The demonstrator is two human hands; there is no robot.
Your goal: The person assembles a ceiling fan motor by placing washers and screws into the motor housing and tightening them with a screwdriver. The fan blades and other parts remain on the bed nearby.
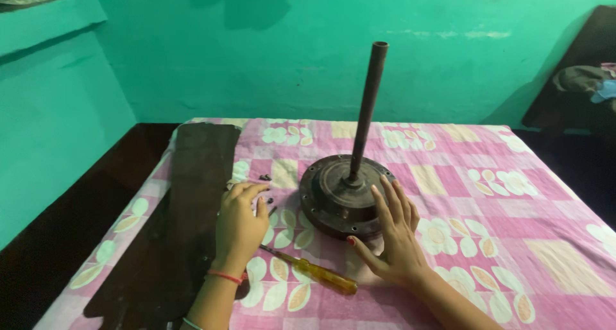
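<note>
Rusty-brown fan motor housing (340, 198) sits mid-frame on the pink checked bedsheet (487, 195). Right hand (394, 230) lies open against its rim; best keep it steady there. Left hand (239, 224), fingers loosely curled and gripping nothing, hovers near small screws (264, 177), above the yellow-handled screwdriver (317, 273).

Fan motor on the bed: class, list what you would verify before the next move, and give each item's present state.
1. Fan motor sits flat on the cloth, rod upright: ok.
2. Right hand steadies the motor's rim: ok.
3. Left hand reaches the loose screws: ok, fingertips close by.
4. Screwdriver within reach, between the hands: ok.
5. Blade lies apart from the motor: ok.
6. All screws accounted for: cannot tell.
</note>
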